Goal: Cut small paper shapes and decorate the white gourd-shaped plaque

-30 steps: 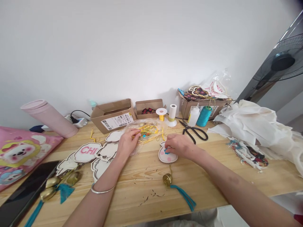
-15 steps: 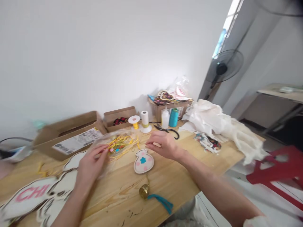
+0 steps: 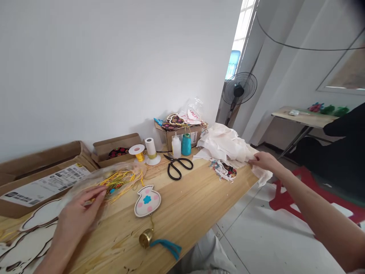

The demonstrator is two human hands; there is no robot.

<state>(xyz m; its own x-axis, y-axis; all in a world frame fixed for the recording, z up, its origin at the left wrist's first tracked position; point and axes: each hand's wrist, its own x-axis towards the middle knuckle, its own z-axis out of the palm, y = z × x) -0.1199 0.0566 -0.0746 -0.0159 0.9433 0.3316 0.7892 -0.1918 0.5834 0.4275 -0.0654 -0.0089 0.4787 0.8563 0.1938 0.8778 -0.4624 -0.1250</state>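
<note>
My left hand (image 3: 78, 215) rests over a clear plastic bag (image 3: 85, 182) of yellow cords (image 3: 121, 177) and small coloured beads. Its thumb and fingertips come together at the cords; what is between them is hidden. At the table's right edge, my right hand (image 3: 266, 161) pinches a crumpled white cloth (image 3: 228, 142). Between the hands lies a white pouch-shaped ornament (image 3: 147, 208) with a blue flower and pink dots. A brass bell (image 3: 146, 238) and a blue tassel (image 3: 168, 246) hang from its lower end and lie flat on the table.
Black-handled scissors (image 3: 178, 166) lie behind the ornament. Near the wall stand thread spools (image 3: 153, 154), a white squeeze bottle (image 3: 176, 146), teal thread (image 3: 186, 145) and cardboard boxes (image 3: 42, 179). Fabric scraps (image 3: 224, 170) lie by the cloth. Beyond are a red stool (image 3: 293, 194) and a fan (image 3: 238, 90).
My right hand has moved from above the ornament to the white cloth at right and taken hold of it. The view has turned right. My left hand stays by the bag of cords.
</note>
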